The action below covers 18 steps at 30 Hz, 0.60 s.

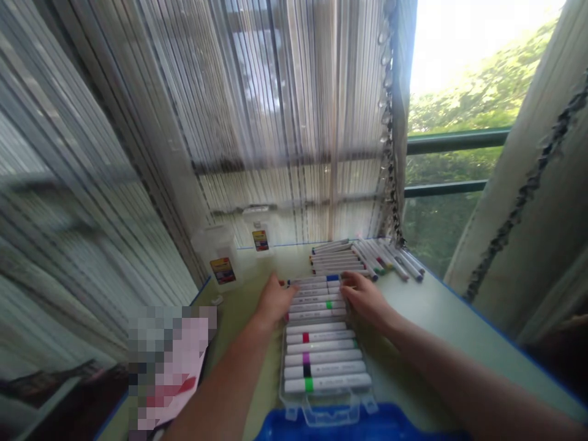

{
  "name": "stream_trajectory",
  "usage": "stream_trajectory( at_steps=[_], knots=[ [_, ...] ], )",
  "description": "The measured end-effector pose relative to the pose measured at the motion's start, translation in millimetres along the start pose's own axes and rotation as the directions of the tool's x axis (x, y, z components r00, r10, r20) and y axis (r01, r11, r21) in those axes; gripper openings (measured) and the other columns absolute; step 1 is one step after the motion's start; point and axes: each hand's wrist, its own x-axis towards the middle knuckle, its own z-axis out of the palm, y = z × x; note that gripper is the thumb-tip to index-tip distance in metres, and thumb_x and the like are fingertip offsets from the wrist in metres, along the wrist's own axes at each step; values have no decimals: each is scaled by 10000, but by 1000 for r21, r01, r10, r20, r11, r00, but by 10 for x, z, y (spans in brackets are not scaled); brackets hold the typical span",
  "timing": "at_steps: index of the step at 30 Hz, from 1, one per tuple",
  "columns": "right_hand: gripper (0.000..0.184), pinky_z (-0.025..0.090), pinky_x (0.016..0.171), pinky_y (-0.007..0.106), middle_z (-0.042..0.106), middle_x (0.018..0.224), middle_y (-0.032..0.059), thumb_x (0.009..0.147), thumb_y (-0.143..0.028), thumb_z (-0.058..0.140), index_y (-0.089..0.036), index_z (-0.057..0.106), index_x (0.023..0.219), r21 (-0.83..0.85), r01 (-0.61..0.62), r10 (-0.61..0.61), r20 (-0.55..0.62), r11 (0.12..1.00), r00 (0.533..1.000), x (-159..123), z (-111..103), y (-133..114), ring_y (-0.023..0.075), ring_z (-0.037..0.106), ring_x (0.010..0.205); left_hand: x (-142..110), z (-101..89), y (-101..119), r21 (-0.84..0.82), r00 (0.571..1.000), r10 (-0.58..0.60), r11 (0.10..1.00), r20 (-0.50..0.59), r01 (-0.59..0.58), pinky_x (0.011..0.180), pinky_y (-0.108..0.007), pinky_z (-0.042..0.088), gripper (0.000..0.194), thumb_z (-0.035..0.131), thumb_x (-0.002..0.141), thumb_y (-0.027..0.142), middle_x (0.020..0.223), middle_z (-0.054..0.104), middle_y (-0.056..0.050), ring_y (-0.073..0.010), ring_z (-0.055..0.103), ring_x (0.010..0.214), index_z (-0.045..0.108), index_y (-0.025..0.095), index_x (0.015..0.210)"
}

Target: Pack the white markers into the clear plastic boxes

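A transparent plastic case lies on the table, holding a row of white double-ended markers with coloured bands. My left hand rests on the left ends of the upper markers in the case. My right hand curls over their right ends. The hands hide part of the upper rows. Behind the case lies a loose pile of similar markers, a little beyond my fingertips.
Two labelled plastic bottles stand at the back left of the green table. A blue box or lid sits at the near edge. A pixelated, partly pink item lies at the left. Striped curtains and a railed window border the table.
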Motion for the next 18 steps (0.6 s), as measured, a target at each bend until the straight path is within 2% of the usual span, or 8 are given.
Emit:
stream_trajectory(
  at_steps=[4, 12, 18],
  knots=[
    [366, 496, 719, 285, 699, 921, 73, 687, -171, 505, -140, 662, 1017, 6, 12, -13, 78, 1000, 997, -18, -29, -61, 193, 644, 828, 22, 43, -60, -64, 999, 28, 998, 30, -26, 789, -293, 472, 538, 701, 657, 143, 1093, 633, -153, -224, 622, 955, 529, 88, 1165],
    [290, 504, 812, 333, 714, 897, 58, 680, -210, 572, -151, 675, 944, 206, -3, -37, 187, 979, 982, -52, -57, -98, 206, 658, 855, -23, 60, -62, -188, 993, 109, 977, 35, -101, 694, -228, 497, 515, 677, 675, 118, 1082, 637, -105, -138, 622, 801, 543, 117, 1172],
    [311, 496, 830, 344, 704, 924, 77, 613, -183, 630, -152, 632, 923, 440, -34, -52, 181, 897, 982, -99, -122, -194, 211, 656, 893, -67, 0, 49, -179, 983, 175, 970, 53, -163, 658, -246, 492, 516, 701, 663, 125, 1060, 639, -98, -130, 593, 732, 557, 119, 1159]
  ],
)
